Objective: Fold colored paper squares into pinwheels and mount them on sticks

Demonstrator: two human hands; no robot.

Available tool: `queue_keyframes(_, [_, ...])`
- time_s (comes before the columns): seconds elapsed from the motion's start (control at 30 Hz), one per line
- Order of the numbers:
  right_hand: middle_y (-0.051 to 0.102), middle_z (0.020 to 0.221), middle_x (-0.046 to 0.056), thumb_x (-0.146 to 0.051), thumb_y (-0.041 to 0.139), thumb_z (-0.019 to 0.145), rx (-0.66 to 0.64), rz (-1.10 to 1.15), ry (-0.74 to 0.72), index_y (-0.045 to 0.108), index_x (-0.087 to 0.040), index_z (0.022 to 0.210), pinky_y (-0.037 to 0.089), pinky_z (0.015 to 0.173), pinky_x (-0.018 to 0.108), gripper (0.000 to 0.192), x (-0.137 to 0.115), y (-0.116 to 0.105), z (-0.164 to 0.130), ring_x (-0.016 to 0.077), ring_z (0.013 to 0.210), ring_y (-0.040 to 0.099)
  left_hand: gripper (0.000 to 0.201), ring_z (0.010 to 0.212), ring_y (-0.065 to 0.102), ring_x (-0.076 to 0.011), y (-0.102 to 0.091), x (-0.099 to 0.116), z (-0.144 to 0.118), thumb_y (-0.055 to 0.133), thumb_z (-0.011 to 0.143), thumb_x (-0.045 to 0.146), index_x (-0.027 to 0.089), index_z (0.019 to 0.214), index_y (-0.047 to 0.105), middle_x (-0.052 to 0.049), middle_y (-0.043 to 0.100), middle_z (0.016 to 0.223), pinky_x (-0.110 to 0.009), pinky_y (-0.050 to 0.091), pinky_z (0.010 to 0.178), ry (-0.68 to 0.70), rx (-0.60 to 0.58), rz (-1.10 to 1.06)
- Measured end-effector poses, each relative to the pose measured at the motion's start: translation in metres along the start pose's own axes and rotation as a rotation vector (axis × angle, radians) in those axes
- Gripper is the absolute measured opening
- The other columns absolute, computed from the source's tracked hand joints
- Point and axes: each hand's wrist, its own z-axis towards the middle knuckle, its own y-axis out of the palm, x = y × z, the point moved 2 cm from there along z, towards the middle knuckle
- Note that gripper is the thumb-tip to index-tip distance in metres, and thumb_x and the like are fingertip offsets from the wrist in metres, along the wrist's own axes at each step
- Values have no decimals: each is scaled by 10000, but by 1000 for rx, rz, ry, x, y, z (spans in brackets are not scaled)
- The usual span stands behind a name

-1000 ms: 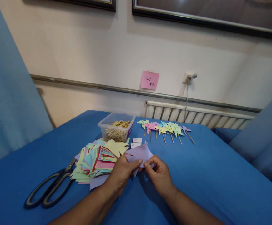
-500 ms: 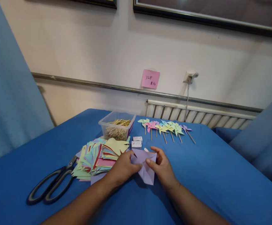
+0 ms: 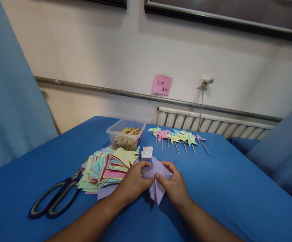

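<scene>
A purple paper sheet (image 3: 158,168), cut and creased toward its middle, is held up over the table between both hands. My left hand (image 3: 137,179) grips its left side, thumb on the near face and fingers behind. On the right side, my right hand (image 3: 172,181) pinches the paper, its thumb pressed near the centre. One pointed corner hangs down below the thumbs. Close to my left hand lies a fanned pile of coloured paper sheets (image 3: 108,169). Just beyond the held paper stand two small white boxes (image 3: 146,155).
Large scissors (image 3: 57,198) lie left of the pile. A clear plastic box (image 3: 110,133) of thin wooden sticks (image 3: 128,134) stands behind it. Several finished paper pinwheels (image 3: 175,137) on sticks lie at the back right of the blue-covered table (image 3: 236,188).
The purple paper has turned in my hands, so a corner now points up and another straight down. My right hand's fingers have closed in behind the paper.
</scene>
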Motion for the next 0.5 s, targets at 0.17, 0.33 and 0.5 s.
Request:
queue_keyframes(0.17, [678,811,22,-311,730,636,159,134,68,561,-174,987,517,590,289,414,11,-7,2,165,626,623,330,716,618,-185,15,-8,-2,671,663,237,134,968,599,-68,670,823,-300,470,685,-256,-94,-601])
queue_keyframes(0.33, [677,791,22,-334,724,657,185,114,51,562,-170,977,512,574,276,394,12,-6,0,158,605,617,150,622,603,-144,22,-9,-6,673,693,245,114,762,648,-57,667,679,-267,465,661,-337,-154,-770])
queue_keyframes(0.5, [667,791,27,-339,714,679,112,122,70,554,-168,987,511,597,295,388,12,-3,-2,166,624,612,139,536,588,-141,24,-11,-6,697,655,229,95,679,669,-64,666,600,-238,435,551,-362,-112,-755])
